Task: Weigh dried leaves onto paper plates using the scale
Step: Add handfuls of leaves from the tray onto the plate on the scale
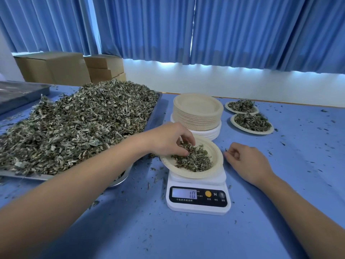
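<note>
A white digital scale [197, 202] stands on the blue table, its display reading 10. A paper plate [216, 152] rests on it and holds a small heap of dried leaves [196, 159]. My left hand [168, 139] reaches over the plate's left side, fingertips curled down and pinching leaves in the heap. My right hand [246, 161] lies on the table just right of the plate, fingers loosely curled, holding nothing I can make out. A big pile of dried leaves [74, 124] fills a metal tray on the left.
A tall stack of paper plates [197, 113] stands behind the scale. Two filled plates [252, 124] [241, 107] sit at the back right. A metal tray [16, 94] lies far left, cardboard boxes [56, 68] behind. Leaf crumbs litter the table.
</note>
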Motion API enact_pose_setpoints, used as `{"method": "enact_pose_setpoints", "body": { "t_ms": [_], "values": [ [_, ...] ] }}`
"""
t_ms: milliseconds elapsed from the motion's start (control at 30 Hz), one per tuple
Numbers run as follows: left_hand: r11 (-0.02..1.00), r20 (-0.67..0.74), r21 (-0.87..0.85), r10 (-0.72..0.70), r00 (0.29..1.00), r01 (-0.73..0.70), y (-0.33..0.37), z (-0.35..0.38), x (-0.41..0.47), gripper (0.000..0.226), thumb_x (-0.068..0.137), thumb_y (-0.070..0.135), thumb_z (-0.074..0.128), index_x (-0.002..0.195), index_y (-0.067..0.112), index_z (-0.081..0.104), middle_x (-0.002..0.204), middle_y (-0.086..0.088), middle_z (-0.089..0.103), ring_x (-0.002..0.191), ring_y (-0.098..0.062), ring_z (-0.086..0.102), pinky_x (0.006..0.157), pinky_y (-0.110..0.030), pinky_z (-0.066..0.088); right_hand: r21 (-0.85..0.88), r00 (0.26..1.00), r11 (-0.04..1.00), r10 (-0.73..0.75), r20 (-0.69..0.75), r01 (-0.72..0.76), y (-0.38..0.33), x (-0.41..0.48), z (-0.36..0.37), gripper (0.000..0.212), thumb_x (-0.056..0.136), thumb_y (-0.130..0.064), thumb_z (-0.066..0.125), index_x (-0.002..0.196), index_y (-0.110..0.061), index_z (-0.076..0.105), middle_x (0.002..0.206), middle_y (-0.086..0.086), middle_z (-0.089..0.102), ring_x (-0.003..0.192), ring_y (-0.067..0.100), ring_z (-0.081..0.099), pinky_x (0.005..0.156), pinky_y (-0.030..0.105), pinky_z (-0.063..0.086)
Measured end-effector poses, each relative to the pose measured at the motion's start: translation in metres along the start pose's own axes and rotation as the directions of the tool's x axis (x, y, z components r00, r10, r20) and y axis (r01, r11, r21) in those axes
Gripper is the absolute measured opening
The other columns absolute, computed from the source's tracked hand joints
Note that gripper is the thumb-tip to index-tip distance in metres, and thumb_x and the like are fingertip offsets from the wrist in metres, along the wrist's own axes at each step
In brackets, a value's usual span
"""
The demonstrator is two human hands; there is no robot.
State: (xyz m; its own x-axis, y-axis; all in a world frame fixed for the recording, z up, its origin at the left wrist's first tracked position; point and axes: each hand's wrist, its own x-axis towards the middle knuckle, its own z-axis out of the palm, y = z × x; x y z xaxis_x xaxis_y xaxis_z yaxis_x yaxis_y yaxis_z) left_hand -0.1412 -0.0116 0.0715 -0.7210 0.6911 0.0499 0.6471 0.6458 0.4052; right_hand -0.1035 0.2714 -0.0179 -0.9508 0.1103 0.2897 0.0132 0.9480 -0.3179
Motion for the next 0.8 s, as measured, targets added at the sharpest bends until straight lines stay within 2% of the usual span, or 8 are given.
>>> {"method": "enact_pose_setpoints", "body": {
  "t_ms": [100, 167, 267, 400, 533, 633, 733, 800],
  "values": [
    [0.999, -0.083, -0.021, 0.026, 0.996, -0.028, 0.004, 0.003, 0.004, 0.02, 0.087, 0.022, 0.079, 0.107, 0.019, 0.077, 0.095, 0.014, 0.071, 0.08, 0.01, 0.059, 0.067, -0.004, 0.043, -0.001, 1.0, 1.0, -0.001, 0.004, 0.001, 0.0, 0.0, -0.001, 0.029, 0.1, -0.045, 0.057, 0.077, -0.027, 0.053, 0.066, -0.009, 0.061, 0.065, 0.013, 0.058, 0.053, 0.03, 0.042],
    [0.998, -0.174, -0.046, 0.035, 0.984, -0.043, 0.005, -0.001, 0.006, 0.015, 0.085, 0.019, 0.08, 0.1, 0.017, 0.079, 0.087, 0.012, 0.072, 0.08, 0.004, 0.061, 0.068, -0.01, 0.046, -0.001, 1.0, 1.0, 0.0, 0.004, 0.0, 0.0, -0.001, -0.001, 0.029, 0.1, -0.045, 0.057, 0.077, -0.027, 0.053, 0.066, -0.008, 0.061, 0.066, 0.014, 0.058, 0.054, 0.031, 0.044],
    [0.993, -0.312, -0.103, 0.014, 0.95, -0.049, 0.004, -0.011, 0.007, 0.014, 0.084, 0.019, 0.081, 0.098, 0.021, 0.08, 0.088, 0.006, 0.076, 0.08, -0.007, 0.066, 0.078, -0.025, 0.052, 0.0, 1.0, 1.0, -0.005, 0.005, 0.005, -0.001, 0.0, 0.0, 0.03, 0.1, -0.044, 0.057, 0.076, -0.027, 0.052, 0.065, -0.007, 0.06, 0.065, 0.013, 0.058, 0.053, 0.031, 0.042],
    [0.993, -0.341, -0.111, 0.004, 0.94, -0.045, 0.003, -0.014, 0.001, 0.017, 0.083, 0.015, 0.081, 0.099, 0.021, 0.081, 0.091, 0.005, 0.077, 0.083, -0.007, 0.067, 0.084, -0.028, 0.054, 0.007, 1.0, 1.0, -0.006, 0.004, 0.006, 0.0, 0.0, 0.0, 0.031, 0.1, -0.044, 0.057, 0.075, -0.027, 0.051, 0.064, -0.007, 0.06, 0.064, 0.013, 0.058, 0.052, 0.03, 0.04],
    [0.984, -0.468, -0.177, -0.058, 0.882, -0.03, -0.007, -0.028, -0.006, 0.018, 0.083, 0.009, 0.08, 0.1, 0.018, 0.08, 0.091, 0.004, 0.077, 0.084, -0.012, 0.072, 0.086, -0.031, 0.058, 0.006, 1.0, 1.0, -0.002, -0.008, 0.002, 0.0, 0.0, 0.001, 0.03, 0.099, -0.045, 0.057, 0.075, -0.028, 0.05, 0.066, -0.008, 0.06, 0.065, 0.013, 0.058, 0.054, 0.031, 0.043],
    [0.996, -0.509, -0.074, -0.089, 0.856, 0.059, -0.021, -0.044, -0.01, 0.015, 0.084, 0.008, 0.078, 0.095, 0.018, 0.08, 0.085, 0.006, 0.075, 0.079, -0.012, 0.069, 0.084, -0.03, 0.057, 0.022, 1.0, 1.0, -0.002, -0.011, 0.002, 0.0, -0.002, 0.001, 0.03, 0.099, -0.044, 0.058, 0.074, -0.03, 0.05, 0.067, -0.009, 0.06, 0.066, 0.012, 0.057, 0.054, 0.031, 0.042],
    [0.975, -0.529, 0.062, -0.15, 0.835, 0.214, -0.043, -0.055, -0.013, 0.013, 0.085, 0.007, 0.074, 0.093, 0.016, 0.08, 0.084, 0.004, 0.071, 0.079, -0.014, 0.065, 0.085, -0.03, 0.053, 0.017, 1.0, 1.0, 0.002, -0.001, -0.002, 0.001, -0.002, 0.001, 0.029, 0.098, -0.044, 0.058, 0.075, -0.03, 0.051, 0.068, -0.01, 0.06, 0.066, 0.013, 0.057, 0.055, 0.031, 0.041],
    [0.937, -0.554, 0.084, -0.238, 0.798, 0.338, -0.062, -0.061, -0.015, 0.014, 0.085, 0.003, 0.073, 0.092, 0.015, 0.078, 0.088, 0.001, 0.071, 0.074, -0.013, 0.065, 0.071, -0.025, 0.055, 0.021, 1.0, 1.0, 0.004, -0.002, -0.004, 0.001, -0.001, 0.0, 0.029, 0.098, -0.044, 0.059, 0.075, -0.029, 0.051, 0.068, -0.009, 0.06, 0.067, 0.013, 0.057, 0.055, 0.031, 0.041]
  ]
}}
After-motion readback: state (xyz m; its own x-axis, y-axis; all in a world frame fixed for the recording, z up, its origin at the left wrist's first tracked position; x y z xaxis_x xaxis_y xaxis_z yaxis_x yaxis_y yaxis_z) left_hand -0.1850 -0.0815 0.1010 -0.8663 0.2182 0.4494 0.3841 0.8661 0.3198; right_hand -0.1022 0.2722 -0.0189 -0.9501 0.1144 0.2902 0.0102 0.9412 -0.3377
